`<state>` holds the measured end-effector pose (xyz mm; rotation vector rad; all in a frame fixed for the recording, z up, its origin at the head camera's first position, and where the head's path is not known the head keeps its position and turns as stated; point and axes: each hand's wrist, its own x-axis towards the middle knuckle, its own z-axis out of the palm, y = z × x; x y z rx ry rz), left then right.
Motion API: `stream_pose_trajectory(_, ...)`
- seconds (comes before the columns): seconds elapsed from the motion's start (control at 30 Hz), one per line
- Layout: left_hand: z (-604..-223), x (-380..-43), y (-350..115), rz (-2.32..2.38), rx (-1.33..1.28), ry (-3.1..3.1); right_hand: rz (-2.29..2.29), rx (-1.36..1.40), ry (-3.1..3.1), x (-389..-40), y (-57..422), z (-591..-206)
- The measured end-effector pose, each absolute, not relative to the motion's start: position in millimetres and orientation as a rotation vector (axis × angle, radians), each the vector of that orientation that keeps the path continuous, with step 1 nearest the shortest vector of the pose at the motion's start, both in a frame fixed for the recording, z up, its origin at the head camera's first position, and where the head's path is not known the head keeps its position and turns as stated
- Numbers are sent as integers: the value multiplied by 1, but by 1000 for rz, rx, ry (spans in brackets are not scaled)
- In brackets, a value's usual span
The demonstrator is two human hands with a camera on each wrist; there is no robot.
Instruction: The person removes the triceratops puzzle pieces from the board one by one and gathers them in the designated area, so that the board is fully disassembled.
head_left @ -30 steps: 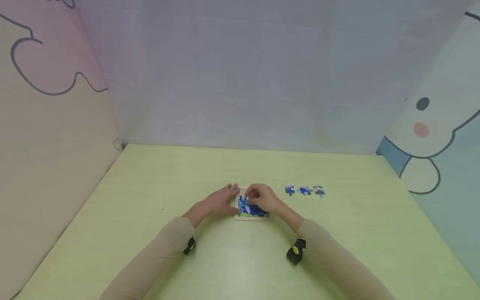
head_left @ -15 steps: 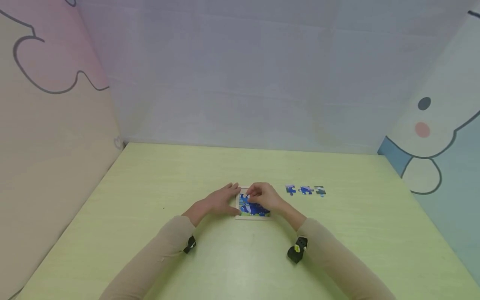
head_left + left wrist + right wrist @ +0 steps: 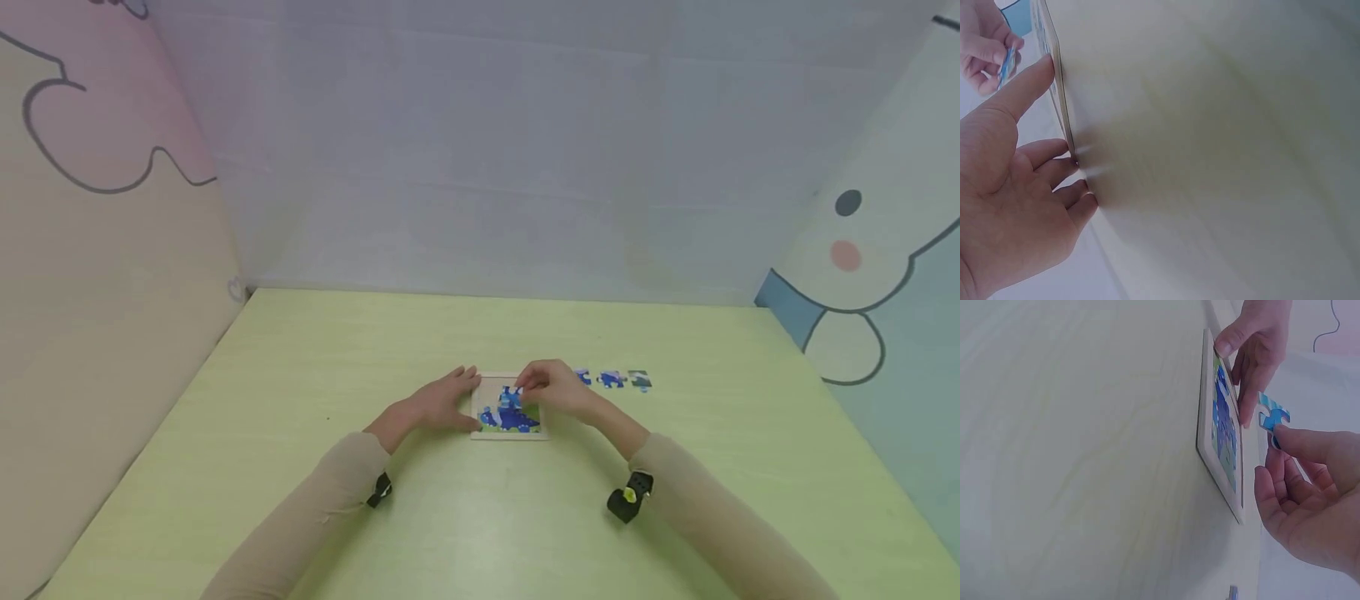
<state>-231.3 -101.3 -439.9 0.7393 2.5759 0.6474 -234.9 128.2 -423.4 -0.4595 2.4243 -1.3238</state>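
My right hand (image 3: 551, 387) pinches a blue jigsaw piece (image 3: 1274, 417) between thumb and fingers, raised over the puzzle board. That puzzle board (image 3: 510, 437) has a pale wooden frame, and its lower part shows a blue dinosaur picture (image 3: 513, 419); bare wood shows in the upper part. At the left edge of the frame rests my left hand (image 3: 442, 400), its fingers extended and thumb spread toward the lower corner. The left wrist view has the thumb and fingertips of the left hand (image 3: 1029, 169) right at the frame's edge.
Several loose jigsaw pieces lie in a row to the right of the board, among them a blue one (image 3: 611, 379) and a greenish one (image 3: 640, 379); my right hand partly hides the leftmost. A pale cloth wall (image 3: 480, 167) stands behind the yellow table (image 3: 337, 333).
My right hand has lifted the blue jigsaw piece away from the board's left side and moved right with it, uncovering bare wood. The left hand has stayed at the frame.
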Motion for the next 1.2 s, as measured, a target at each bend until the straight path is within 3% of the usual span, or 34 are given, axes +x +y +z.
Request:
stream_pose_trajectory(0.6, -440, -229, -102, 637, 715, 2587, -1273, -407, 2448, -237, 224, -433)
stream_pose_trajectory(1.2, -438, -228, -102, 639, 706, 2588, -1141, -487, 2544, -241, 230, -437)
